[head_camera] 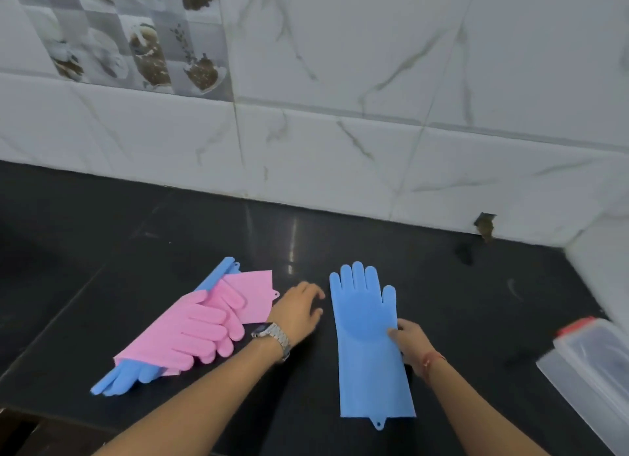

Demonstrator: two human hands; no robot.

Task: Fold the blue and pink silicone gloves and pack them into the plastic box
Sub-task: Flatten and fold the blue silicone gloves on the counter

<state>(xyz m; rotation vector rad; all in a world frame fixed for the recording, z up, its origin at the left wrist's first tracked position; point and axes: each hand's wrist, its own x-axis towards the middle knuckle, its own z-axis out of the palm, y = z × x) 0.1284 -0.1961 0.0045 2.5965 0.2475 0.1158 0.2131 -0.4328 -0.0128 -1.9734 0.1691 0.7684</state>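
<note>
A blue silicone glove (366, 336) lies flat on the black counter (476, 302), fingers pointing at the wall and cuff toward me. My right hand (408, 341) pinches its right edge near the thumb. To the glove's left, my left hand (299, 311) hovers palm down with loosely curled fingers and nothing in it; a metal watch sits on that wrist. Further left is a pile: two pink gloves (190, 329) overlapping on top of another blue glove (126, 375), which pokes out at both ends. The clear plastic box (592, 370) with a red clasp lies at the right edge.
The white marble-tiled wall (340, 149) runs along the back of the counter. A white ledge (599, 268) rises at the right, behind the box. The counter's front edge drops off at the lower left (20, 418).
</note>
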